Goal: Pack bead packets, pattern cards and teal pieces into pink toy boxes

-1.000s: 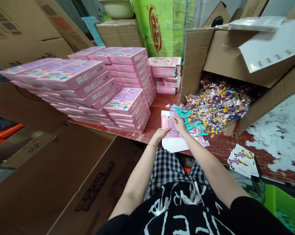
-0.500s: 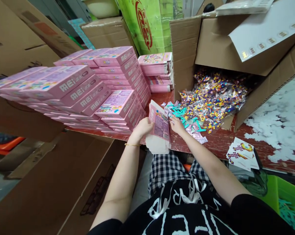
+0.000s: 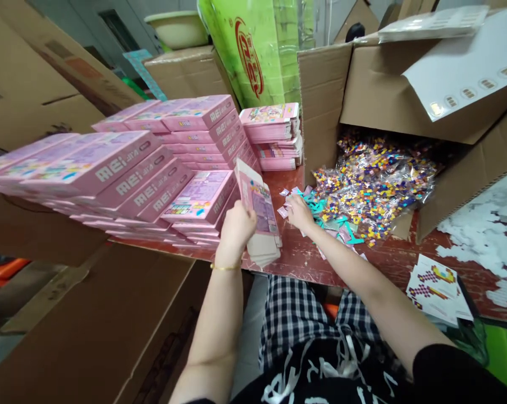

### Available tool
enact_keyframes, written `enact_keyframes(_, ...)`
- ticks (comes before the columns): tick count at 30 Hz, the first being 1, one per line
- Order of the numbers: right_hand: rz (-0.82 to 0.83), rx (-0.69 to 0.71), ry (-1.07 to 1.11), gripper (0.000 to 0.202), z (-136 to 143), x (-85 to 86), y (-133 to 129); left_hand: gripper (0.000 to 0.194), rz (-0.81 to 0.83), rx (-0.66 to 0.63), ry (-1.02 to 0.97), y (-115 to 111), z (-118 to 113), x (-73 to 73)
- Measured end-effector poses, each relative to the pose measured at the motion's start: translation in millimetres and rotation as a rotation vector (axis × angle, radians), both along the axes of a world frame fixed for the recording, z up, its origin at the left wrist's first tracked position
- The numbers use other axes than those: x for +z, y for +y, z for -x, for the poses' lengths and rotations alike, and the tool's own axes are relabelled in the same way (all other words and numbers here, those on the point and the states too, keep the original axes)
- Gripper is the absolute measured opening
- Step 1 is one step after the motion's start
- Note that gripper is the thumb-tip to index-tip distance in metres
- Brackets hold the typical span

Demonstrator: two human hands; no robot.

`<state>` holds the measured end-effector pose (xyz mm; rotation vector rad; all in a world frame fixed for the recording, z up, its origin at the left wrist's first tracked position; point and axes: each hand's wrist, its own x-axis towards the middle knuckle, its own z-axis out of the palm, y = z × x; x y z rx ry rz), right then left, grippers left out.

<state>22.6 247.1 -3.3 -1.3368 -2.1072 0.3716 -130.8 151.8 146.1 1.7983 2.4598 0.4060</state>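
My left hand [image 3: 238, 229] is closed round the left edge of a pink printed carton [image 3: 262, 210], held tilted above the table's front edge. White flaps stick out at the carton's near and far ends. My right hand [image 3: 298, 214] is apart from the carton, down on the tabletop at the left side of a loose pile. Its fingers are bent among small pink sachets [image 3: 283, 212], and what they pinch is too small to make out. Turquoise plastic pieces [image 3: 352, 233] lie in the pile beside that hand.
Stacked pink boxes [image 3: 124, 160] stand on the left, with flattened cartons [image 3: 274, 132] behind. On the right, an open cardboard box [image 3: 325, 109] spills bags of coloured beads [image 3: 371, 191] onto the red table [image 3: 295, 258]. Printed cards [image 3: 438, 286] lie near the front edge.
My left hand has drawn the carton leftward and tipped it up. My right hand has left the carton's right edge and now reaches into the sachets. The view has shifted slightly.
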Motion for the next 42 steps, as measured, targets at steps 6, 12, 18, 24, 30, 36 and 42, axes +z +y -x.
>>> enact_keyframes(6,0.311,-0.018,-0.391,0.08,42.7,8.4,86.8,0.02,0.005,-0.052,-0.288,-26.4,32.8,-44.9)
enact_keyframes(12,0.156,-0.037,-0.434,0.048,33.7,-30.4,60.3,0.026,0.055,-0.078,-0.55,-30.2,48.3,-79.4)
enact_keyframes(18,0.05,0.041,-0.475,0.049,-7.6,-39.0,18.0,0.023,0.009,0.023,-0.809,-34.9,37.1,-116.1)
enact_keyframes(24,-0.063,0.233,-0.5,0.041,-59.0,-40.5,7.7,0.026,-0.001,0.072,-1.002,-43.9,2.4,-159.9)
enact_keyframes(30,0.043,0.31,-0.399,0.026,-98.7,-17.1,13.2,0.029,-0.034,0.055,-1.137,-52.2,-11.6,-160.6)
enact_keyframes(36,0.046,0.157,-0.341,0.03,-73.4,-14.0,-16.2,0.037,-0.065,0.055,-1.156,-58.4,20.6,-144.3)
enact_keyframes(42,-0.001,0.124,-0.153,0.044,-21.0,-39.2,-55.8,0.042,-0.044,0.069,-1.144,-61.5,38.5,-155.0)
